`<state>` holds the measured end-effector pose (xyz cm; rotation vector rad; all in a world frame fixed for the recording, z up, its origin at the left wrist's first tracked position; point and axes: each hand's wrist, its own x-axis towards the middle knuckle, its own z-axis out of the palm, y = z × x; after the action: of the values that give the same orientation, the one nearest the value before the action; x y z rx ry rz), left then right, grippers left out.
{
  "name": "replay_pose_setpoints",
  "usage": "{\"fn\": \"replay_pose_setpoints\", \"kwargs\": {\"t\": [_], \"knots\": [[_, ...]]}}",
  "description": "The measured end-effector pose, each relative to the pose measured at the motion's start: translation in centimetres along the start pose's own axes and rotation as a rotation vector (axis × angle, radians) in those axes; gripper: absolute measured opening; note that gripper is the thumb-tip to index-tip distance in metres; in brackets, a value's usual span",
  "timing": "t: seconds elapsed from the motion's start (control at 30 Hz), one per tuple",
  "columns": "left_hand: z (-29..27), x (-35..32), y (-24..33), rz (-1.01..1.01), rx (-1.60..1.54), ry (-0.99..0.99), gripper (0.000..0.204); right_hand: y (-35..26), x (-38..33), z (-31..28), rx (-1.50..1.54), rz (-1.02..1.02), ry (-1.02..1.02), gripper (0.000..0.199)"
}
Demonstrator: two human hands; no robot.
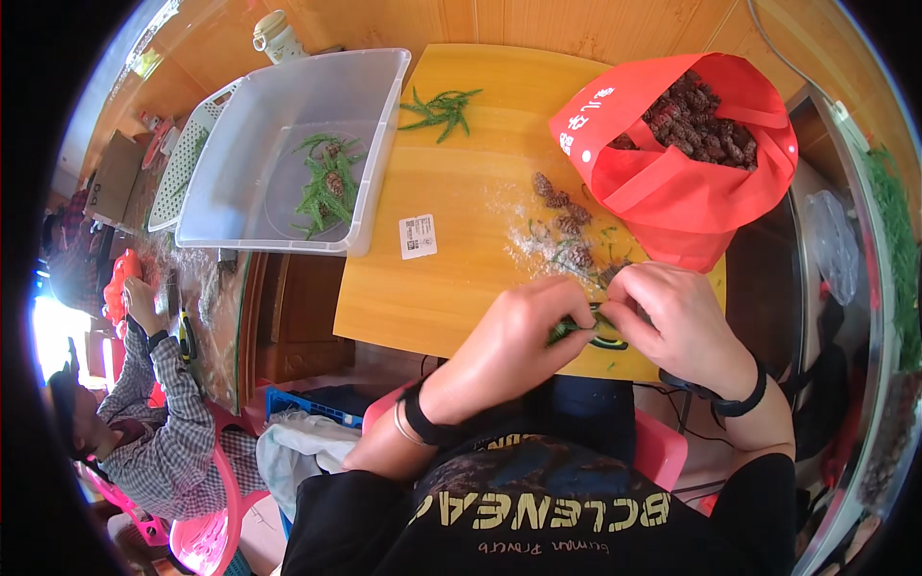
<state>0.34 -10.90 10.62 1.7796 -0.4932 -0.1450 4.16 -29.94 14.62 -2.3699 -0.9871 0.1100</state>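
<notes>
My left hand [533, 322] is closed in a pinch around a small green artificial pine sprig [562, 331] over the near edge of the yellow table. Close beside it, my right hand [672, 309] pinches thumb and fingers together at the sprig's end; what lies between those fingers is too small and covered to name. Below them shows part of a yellow-and-black tool handle [610, 343]. Several brown pine cones [573, 219] lie in a line just beyond my hands, amid white flakes [538, 248] and green bits.
A red cloth bag [663, 206] full of pine cones stands at the far right. To the left, a clear plastic bin [365, 226] holds green sprigs with cones. A loose sprig [444, 111] and a white label [417, 236] lie between. Another person [168, 413] sits far left.
</notes>
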Motion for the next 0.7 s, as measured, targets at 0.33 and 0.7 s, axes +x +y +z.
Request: {"fn": "replay_pose_setpoints", "kwargs": {"t": [0.33,0.7], "knots": [[-1.4,-0.4,-1.2,-0.262,-0.803,-0.141,0.014,0.0,0.1,-1.3,0.083,-0.316,0.12,0.025],[-0.8,-0.5,-0.3,-0.151,-0.322,-0.119,0.012,-0.2,0.2,-1.2,-0.107,-0.42,0.05,0.021]]}}
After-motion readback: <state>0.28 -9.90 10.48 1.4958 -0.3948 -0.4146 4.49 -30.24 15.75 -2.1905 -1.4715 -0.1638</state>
